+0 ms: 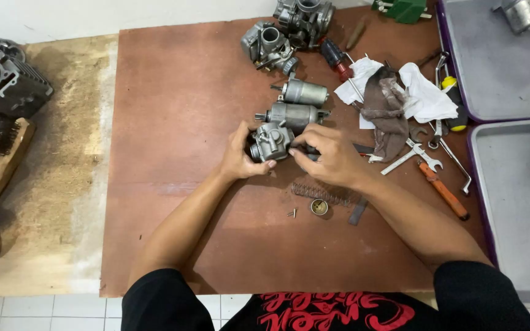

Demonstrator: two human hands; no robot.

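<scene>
A small grey metal carburetor [271, 141] sits just above the brown board [173, 122], gripped from both sides. My left hand [238, 154] clasps its left end, thumb on top. My right hand [326, 156] closes on its right end with fingers curled round it. Just below my right hand lie a coiled spring [317, 192], a small brass cap [319, 207] and tiny screws [292, 213]. Two grey cylindrical starter motors [303, 92] [292, 114] lie right behind the carburetor.
Two more carburetors [269, 44] [303, 18] stand at the board's far edge. Rags [400, 95], wrenches [412, 156], an orange-handled tool [443, 191] and a screwdriver [455, 101] lie to the right. Grey trays [510, 67] [516, 202] flank the right side. Engine cylinder parts [1, 79] sit far left.
</scene>
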